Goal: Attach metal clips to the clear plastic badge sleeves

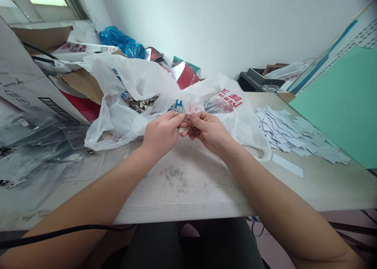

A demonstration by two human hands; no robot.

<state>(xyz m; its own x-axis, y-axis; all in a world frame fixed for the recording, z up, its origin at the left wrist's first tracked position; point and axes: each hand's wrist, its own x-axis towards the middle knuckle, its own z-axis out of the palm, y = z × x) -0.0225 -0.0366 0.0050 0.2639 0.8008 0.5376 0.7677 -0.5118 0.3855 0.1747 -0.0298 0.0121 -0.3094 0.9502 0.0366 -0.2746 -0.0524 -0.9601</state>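
My left hand point(163, 131) and my right hand point(210, 132) meet above the near edge of the plastic bags. Between their fingertips is a small shiny metal piece point(187, 115), pinched by my left thumb and finger; its exact kind is too small to tell. More small metal pieces point(193, 131) show in the curled fingers of my right hand. Just behind my left hand, a white plastic bag point(107, 119) lies open with a heap of small metal pieces point(141, 104) inside. Behind my right hand is another white bag point(235, 121) with red print, holding something partly hidden.
Clear plastic sleeves point(35, 147) with metal bits lie at the left, beside a cardboard box point(38, 92). A pile of white paper slips point(282, 129) and a single white strip point(287, 165) lie right. A green panel point(341, 108) stands at the right edge.
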